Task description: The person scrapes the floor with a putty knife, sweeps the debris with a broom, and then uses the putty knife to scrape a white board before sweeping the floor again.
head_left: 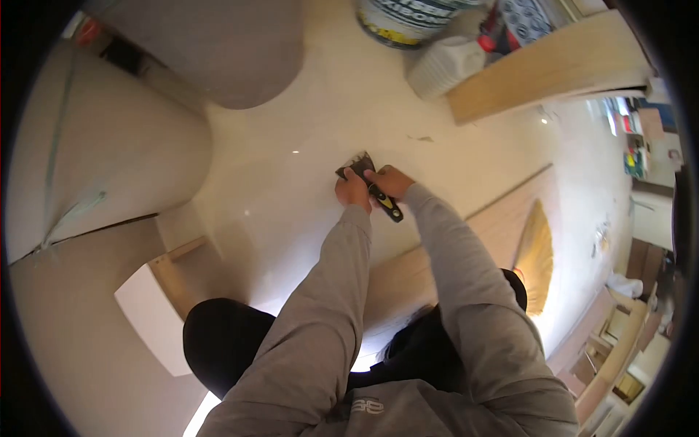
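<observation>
A putty knife with a broad blade and a black and yellow handle is held over the pale floor, its blade pointing up and to the left. My left hand is closed at the blade end, with the thumb on the blade. My right hand is closed round the part where blade and handle meet. The handle's end sticks out below my hands. Both hands are almost touching. Small pale patches show on the blade's edge.
A labelled bucket and a white jug stand at the top, beside a wooden board. Large panels fill the left. A yellow bag-like object lies right of my right arm. Shelves stand far right.
</observation>
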### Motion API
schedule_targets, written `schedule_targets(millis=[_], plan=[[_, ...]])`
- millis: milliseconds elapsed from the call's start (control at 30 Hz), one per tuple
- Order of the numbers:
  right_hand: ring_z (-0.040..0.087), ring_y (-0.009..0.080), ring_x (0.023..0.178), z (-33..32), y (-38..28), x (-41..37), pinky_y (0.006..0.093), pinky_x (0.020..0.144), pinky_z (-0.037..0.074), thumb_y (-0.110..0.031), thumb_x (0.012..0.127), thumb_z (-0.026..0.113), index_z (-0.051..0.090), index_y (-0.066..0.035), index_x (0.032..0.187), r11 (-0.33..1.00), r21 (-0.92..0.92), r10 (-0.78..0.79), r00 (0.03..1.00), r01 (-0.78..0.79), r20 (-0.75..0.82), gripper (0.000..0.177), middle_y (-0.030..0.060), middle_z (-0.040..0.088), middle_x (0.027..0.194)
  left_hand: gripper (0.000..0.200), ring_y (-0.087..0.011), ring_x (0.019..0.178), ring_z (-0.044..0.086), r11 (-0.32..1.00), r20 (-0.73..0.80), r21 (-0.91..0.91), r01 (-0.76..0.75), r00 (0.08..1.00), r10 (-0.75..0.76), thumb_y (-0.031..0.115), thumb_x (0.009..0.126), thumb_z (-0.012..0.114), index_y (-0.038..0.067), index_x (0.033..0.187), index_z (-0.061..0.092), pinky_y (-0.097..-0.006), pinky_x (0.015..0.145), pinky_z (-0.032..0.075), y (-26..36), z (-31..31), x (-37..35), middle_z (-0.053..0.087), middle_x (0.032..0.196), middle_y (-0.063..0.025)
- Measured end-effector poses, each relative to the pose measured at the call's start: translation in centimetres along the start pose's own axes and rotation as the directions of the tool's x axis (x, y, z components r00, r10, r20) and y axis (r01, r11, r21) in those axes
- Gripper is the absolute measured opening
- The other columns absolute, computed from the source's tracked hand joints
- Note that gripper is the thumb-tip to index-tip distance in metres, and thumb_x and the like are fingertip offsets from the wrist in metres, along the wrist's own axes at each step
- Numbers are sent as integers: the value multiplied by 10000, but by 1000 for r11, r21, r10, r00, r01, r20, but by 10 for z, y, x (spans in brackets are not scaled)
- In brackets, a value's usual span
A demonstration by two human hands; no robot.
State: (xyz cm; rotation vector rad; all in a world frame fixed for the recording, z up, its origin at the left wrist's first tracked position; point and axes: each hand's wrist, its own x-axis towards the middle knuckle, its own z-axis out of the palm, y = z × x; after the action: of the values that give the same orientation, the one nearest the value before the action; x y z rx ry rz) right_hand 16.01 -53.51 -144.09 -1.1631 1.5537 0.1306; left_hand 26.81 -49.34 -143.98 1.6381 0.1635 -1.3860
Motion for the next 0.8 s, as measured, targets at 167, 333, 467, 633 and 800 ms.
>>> schedule_targets(millis=[167,333,467,633,800], plan=[[615,225,612,-199,64,-84,358,528,501,-403,888,517,477,-98,1049,996,84,-3,998,-2,57,347,135,626,832,346,-273,674,637,928,161,-261,265,960,-229,257,923,470,5,1153,411,-370,523,500,-45,58,-55,589,982,-152],[580,150,504,-206,148,-189,280,408,455,-289,864,583,555,-40,863,994,99,89,875,-47,-476,251,68,595,631,325,-241,600,604,993,414,54,101,903,-114,103,896,504,15,1152,326,-348,464,476,-79,79,-80,573,897,-156],[569,137,613,-124,162,-207,287,549,490,-433,881,543,537,-73,962,893,430,233,955,-135,-184,369,41,557,731,298,-237,579,587,986,439,157,59,890,-123,82,893,481,-15,1131,332,-337,463,494,-79,77,-116,563,881,-173],[584,155,626,-123,141,-191,285,543,504,-438,880,540,504,-35,1064,911,413,64,991,-9,-120,444,63,571,780,293,-233,502,579,977,431,211,-21,900,-74,113,896,445,-52,1109,328,-338,424,484,-98,84,-106,569,763,-188],[584,176,603,-148,106,-152,324,528,523,-441,898,498,499,14,1037,957,228,177,984,-180,37,475,92,560,742,236,-258,555,600,961,374,272,57,913,-160,137,934,424,-87,993,379,-354,448,495,-92,92,-74,577,762,-226]])
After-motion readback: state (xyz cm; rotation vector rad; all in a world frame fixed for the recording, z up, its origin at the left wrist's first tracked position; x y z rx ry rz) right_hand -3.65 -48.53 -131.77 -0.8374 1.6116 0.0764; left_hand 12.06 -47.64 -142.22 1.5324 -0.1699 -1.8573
